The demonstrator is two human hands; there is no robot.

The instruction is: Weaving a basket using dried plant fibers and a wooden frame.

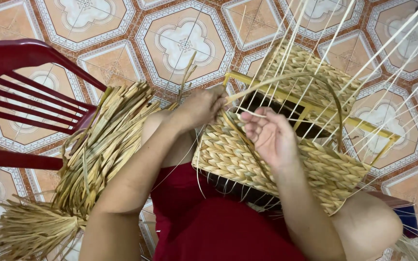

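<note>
A half-woven straw basket (335,171) rests on my lap, built around a yellow metal frame (310,107) with many thin pale upright canes (364,63) sticking out toward the floor. My left hand (201,106) pinches a flat straw strand (286,78) at the basket's near corner. That strand arcs over the frame and down the far side. My right hand (269,135) lies against the woven wall, fingers curled around a strand between the canes.
A thick bundle of dried straw (100,150) lies to my left, its tied end (30,227) near the bottom edge. A dark red plastic chair (22,92) stands beyond it. Patterned floor tiles (185,41) surround everything.
</note>
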